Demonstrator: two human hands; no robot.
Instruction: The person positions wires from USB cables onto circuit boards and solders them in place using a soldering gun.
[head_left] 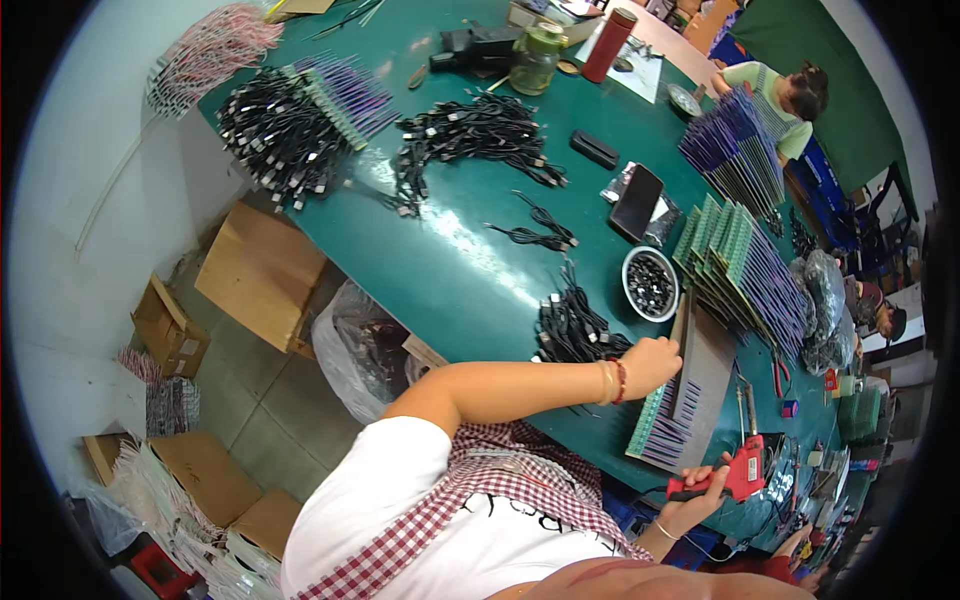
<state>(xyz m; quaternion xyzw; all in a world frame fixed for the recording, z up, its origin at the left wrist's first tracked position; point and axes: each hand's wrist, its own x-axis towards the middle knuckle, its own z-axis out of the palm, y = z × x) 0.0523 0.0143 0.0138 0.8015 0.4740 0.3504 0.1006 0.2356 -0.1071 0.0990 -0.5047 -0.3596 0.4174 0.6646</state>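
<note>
Fingers of the right hand [700, 497] are wrapped around the handle of a red gun-shaped tool [745, 468], while those of the left hand [650, 368] are bent together at the edge of a grey board [712, 362]; whether anything is pinched there cannot be told. Everything is carried by a broad green surface [420, 310], on which glare is thrown in pale patches. Near its right side, beyond the grey board, a slanting stack of green-edged panels [730, 250] with purple wires is set, and a second purple stack [735, 150] is placed farther off (a person in a light green top [790, 110] can be seen beside it). At the far left a large heap of black cables [285, 130] is piled, a looser heap [470, 140] is spread to its right, and a smaller bundle [575, 325] is laid just beyond the left forearm. On the grey board, between the two hands, a single green-edged panel with purple wires [665, 432] is laid at a slant. Past the left hand, a dark phone [637, 203] is rested near a white-rimmed bowl [626, 287], which is filled with small dark pieces. Beyond the grey board, red-handled pliers [779, 375] are left near a small purple object [790, 408].
</note>
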